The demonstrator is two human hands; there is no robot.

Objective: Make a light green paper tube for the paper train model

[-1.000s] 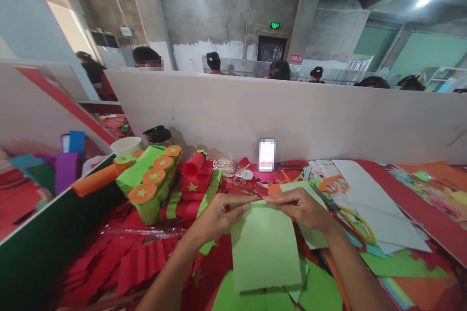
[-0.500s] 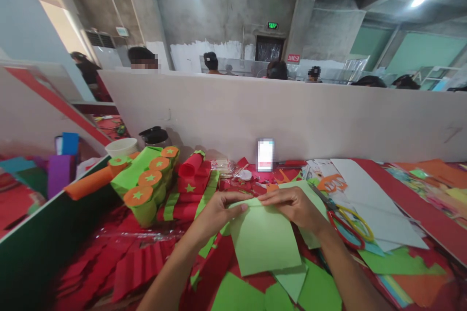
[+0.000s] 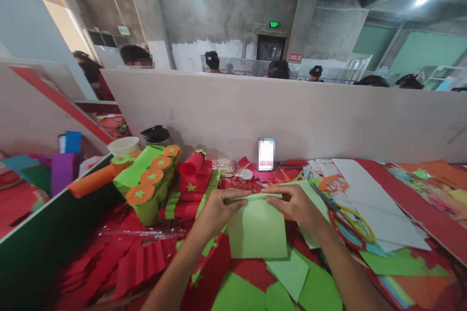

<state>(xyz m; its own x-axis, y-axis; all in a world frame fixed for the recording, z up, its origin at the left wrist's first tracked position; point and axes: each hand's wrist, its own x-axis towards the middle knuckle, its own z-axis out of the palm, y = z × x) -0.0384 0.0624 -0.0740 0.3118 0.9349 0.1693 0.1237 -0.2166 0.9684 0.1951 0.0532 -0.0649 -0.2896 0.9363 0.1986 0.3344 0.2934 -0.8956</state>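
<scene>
A pale green sheet of paper (image 3: 257, 231) hangs between my two hands, its top edge folded or rolled over. My left hand (image 3: 223, 206) pinches the upper left corner, thumb in front. At the upper right, my right hand (image 3: 292, 204) grips the same edge between thumb and fingers. Below the sheet lie a light green paper piece (image 3: 290, 272) and brighter green sheets (image 3: 239, 294). Another pale green sheet (image 3: 310, 233) lies partly under my right forearm.
Scissors (image 3: 350, 226) with red and yellow handles lie right of my right hand. Green cylinders with orange star tops (image 3: 142, 194) stand at left, near red paper strips (image 3: 142, 265). A lit phone (image 3: 266, 154) leans on the white partition (image 3: 292, 116). White sheets (image 3: 372, 199) lie at right.
My right hand has moved slightly right along the top edge, its thumb now in front. The pale green sheet hangs straighter, its lower edge higher, showing more of the paper beneath.
</scene>
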